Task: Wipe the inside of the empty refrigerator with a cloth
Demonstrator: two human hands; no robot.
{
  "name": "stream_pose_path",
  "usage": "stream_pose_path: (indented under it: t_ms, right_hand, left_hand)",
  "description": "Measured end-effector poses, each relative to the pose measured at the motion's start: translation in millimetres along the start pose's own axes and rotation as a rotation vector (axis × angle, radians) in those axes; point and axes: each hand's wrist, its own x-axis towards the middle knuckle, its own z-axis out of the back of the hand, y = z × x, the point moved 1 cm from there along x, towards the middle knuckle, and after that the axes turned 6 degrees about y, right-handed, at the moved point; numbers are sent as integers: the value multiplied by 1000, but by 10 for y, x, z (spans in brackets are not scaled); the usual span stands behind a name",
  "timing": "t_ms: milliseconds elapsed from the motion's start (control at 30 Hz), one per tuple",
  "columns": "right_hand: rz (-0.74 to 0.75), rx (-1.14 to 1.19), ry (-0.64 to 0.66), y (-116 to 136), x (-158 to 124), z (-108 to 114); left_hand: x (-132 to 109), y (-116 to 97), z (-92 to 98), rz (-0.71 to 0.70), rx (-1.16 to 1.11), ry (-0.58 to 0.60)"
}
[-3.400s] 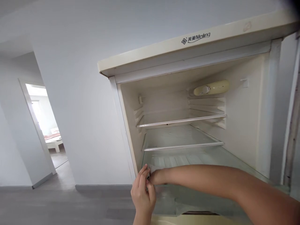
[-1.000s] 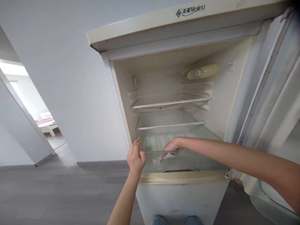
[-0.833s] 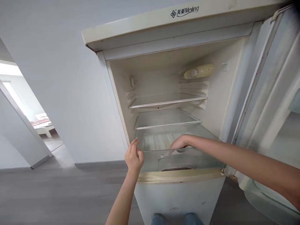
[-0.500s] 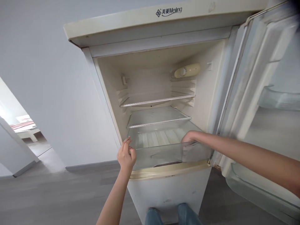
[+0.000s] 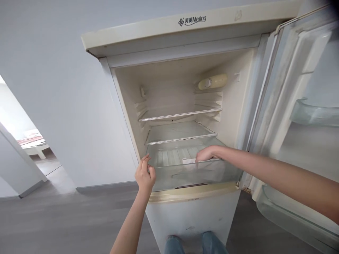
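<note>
A clear crisper drawer (image 5: 165, 179) is pulled partly out at the bottom of the fridge compartment. At its front left corner, my left hand (image 5: 145, 173) is curled with fingers and thumb around the rim. My right hand (image 5: 208, 154) reaches over the front wall into the drawer and is closed on a whitish cloth (image 5: 189, 161). Part of this cloth shows to the left of the fingers, and more of it appears blurred through the clear front wall. My right fingertips are hidden behind that wall.
Two glass shelves (image 5: 180, 132) sit above the drawer. The fridge door (image 5: 288, 141) stands wide open on the right, with clear door bins (image 5: 315, 113). Below is the closed lower door (image 5: 190, 215), close to my legs. A grey wall (image 5: 66, 106) runs along the left.
My right hand has moved left inside the drawer with the cloth, whose edge now shows above the front wall. My left hand stays at the corner. The view has shifted slightly.
</note>
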Motion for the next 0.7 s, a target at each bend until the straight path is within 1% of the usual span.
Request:
stream_pose_path:
  t_ms: [100,200,333,367,400,467,533,633,700]
  right_hand:
    - [118,-40,34,314,-38,-92]
    - [282,-38,-6,670,-44,-248]
    - [439,-16,-15,1113,-58,-484]
    - [488,-39,-38,1197,-77,-541]
    - [538,-86,-94,1261,-103,-596]
    - [612,-203,-258,1319,-162,-707]
    - [660,-308,-429,1283,-207,-815]
    - [720,-408,-618,1095,-211,-931]
    - [735,-470,-740,914,-191,-955]
  left_hand:
    - [5,-8,3,-6,10,-11]
    - [5,-8,3,-14,12,-7]
    - [-6,18,-1,-19,4,8]
    - [-9,28,-4,-22,1,13]
    - [-12,39,-7,-25,-2,18]
    - [-17,61,-13,-28,-9,21]
    - [-19,74,-17,-38,-16,17]
    - [-13,67,-12,-57,-8,9]
    - [-8,51,-1,-61,10,5]
